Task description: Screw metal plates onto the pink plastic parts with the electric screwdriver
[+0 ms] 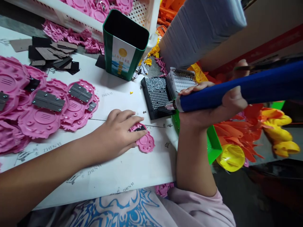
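My left hand (121, 130) lies over a pink plate (146, 142) on the worktop (113, 176); whether it pinches, I cannot tell. My right hand (210, 116) wraps round a blue driver (213, 94), tip over the black tray (155, 115) of screws (155, 84). Beyond stands a green tin (108, 53); a pink pile (44, 121) lies leftward.

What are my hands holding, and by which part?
Your right hand grips a blue cylindrical tool around its barrel, near the silvery tip. Your left hand touches a rounded pink plastic piece; grip unclear.
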{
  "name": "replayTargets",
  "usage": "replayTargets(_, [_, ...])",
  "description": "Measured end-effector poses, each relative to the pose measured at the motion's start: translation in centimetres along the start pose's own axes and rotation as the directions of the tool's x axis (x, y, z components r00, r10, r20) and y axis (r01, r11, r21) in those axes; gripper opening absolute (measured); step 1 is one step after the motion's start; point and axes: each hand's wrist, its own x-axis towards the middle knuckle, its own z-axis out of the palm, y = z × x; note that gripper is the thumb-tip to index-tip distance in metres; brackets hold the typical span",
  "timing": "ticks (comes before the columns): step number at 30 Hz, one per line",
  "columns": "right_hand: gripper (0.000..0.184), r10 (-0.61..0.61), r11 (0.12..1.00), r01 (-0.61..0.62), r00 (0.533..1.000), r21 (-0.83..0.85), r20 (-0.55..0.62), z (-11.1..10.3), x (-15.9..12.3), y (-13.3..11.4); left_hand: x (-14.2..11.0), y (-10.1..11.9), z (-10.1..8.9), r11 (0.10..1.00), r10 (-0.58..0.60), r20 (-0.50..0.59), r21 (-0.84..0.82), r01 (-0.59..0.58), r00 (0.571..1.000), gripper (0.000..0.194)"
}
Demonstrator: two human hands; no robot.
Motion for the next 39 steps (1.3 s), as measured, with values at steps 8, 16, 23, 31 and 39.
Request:
replayTargets(8, [0.03,0.073,0.997,-0.074,0.997,-0.024,-0.015,0.0,0.1,-0.2,0.2,-0.1,0.2,1.0,0.014,0.014,-0.007,-0.014,1.0,0.023])
replayTargets(16, [0.031,0.041,0.998,-0.042,0.999,0.037,0.035,-0.5,0.2,0.5,0.2,-0.4,0.3,1.0,-0.022,-0.044,0.018,0.023,0.999,0.017])
replayTargets(23, [0.029,0.018,0.999,-0.017,1.0,0.05,-0.014,-0.2,0.5,-0.1,0.3,-0.6,0.2,1.0,-0.017,-0.08,0.02,0.019,0.997,0.019])
replayTargets(31, [0.028,0.13,0.968,-0.167,0.973,0.188,0.191,-1.2,-0.5,-3.3,0.5,-0.5,-0.2,0.991,-0.133,-0.06,0.023,0.134,0.989,0.035])
replayTargets(39, [0.036,0.368,0.869,-0.481,0.783,0.113,0.502,-0.5,-3.1,-6.5,0.6,-0.3,-0.3,0.98,-0.192,-0.055,0.033,0.194,0.98,0.035])
